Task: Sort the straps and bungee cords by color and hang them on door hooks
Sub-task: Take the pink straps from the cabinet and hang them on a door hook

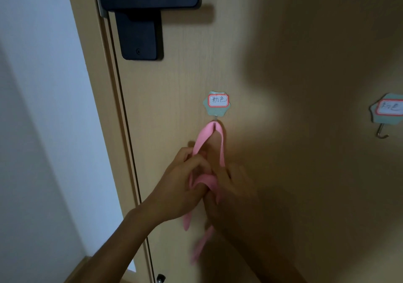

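Note:
A pink strap (pixel 221 149) loops over the small metal hook under a green labelled hook plate (pixel 216 109) on the wooden door (pixel 283 53). Below the hook, my left hand (pixel 181 186) grips a fold of the strap between its curled fingers. Beside it my right hand (pixel 233 195) holds the strap's right side, fingers wrapped around it. Two loose pink ends hang down below both hands, blurred. A second labelled hook plate (pixel 386 110) sits at the right edge, and its metal hook (pixel 382 134) carries nothing.
A black door handle and lock plate (pixel 141 18) sits above the hooks at upper left. The door frame edge runs diagonally down the left, with a white wall (pixel 39 108) beyond it. A small door stop (pixel 161 278) shows at the bottom.

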### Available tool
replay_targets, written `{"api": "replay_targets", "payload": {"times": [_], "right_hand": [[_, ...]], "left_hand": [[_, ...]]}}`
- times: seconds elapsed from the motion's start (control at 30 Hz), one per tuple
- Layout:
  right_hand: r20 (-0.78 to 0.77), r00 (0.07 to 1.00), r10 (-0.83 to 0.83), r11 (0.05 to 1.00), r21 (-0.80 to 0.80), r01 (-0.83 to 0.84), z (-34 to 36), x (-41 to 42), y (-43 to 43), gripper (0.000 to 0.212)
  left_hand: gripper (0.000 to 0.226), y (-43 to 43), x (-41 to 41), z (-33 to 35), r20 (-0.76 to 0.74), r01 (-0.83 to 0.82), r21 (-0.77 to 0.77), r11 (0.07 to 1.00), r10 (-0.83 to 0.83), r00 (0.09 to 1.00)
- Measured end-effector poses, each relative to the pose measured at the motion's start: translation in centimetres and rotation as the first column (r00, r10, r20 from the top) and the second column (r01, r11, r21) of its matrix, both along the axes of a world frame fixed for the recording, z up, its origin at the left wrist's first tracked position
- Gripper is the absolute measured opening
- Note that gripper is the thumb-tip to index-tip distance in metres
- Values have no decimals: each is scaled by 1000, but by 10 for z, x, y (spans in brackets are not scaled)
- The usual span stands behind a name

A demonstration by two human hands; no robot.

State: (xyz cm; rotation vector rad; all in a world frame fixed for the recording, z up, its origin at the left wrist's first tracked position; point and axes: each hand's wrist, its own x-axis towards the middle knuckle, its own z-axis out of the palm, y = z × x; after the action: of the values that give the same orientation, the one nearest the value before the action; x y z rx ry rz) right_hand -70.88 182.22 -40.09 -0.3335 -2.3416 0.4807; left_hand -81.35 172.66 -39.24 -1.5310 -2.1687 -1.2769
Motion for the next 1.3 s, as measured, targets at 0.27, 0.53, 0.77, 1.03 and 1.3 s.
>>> {"api": "replay_targets", "payload": {"times": [0.27, 0.53, 0.77, 1.03, 1.3], "right_hand": [[103, 955, 280, 937, -248, -248, -12, 25, 17, 52], [19, 936, 352, 898, -289, -332, 5, 58, 43, 13], [25, 940, 341, 896, -310, -317, 28, 84, 65, 21], [-31, 975, 221, 923, -317, -219, 46, 144, 128, 33], [-153, 988, 18, 999, -34, -23, 92, 187, 169, 21]], "left_hand": [[61, -8, 10, -1, -157, 4, -15, 1000, -6, 988], [46, 2, 42, 8, -371, -165, -55, 985, 134, 919], [22, 32, 72, 25, 49, 208, -159, 965, -203, 978], [24, 88, 97, 54, 160, 395, -67, 916, -381, 911], [32, 147, 118, 98, -290, 252, -42, 967, -253, 923]]}}
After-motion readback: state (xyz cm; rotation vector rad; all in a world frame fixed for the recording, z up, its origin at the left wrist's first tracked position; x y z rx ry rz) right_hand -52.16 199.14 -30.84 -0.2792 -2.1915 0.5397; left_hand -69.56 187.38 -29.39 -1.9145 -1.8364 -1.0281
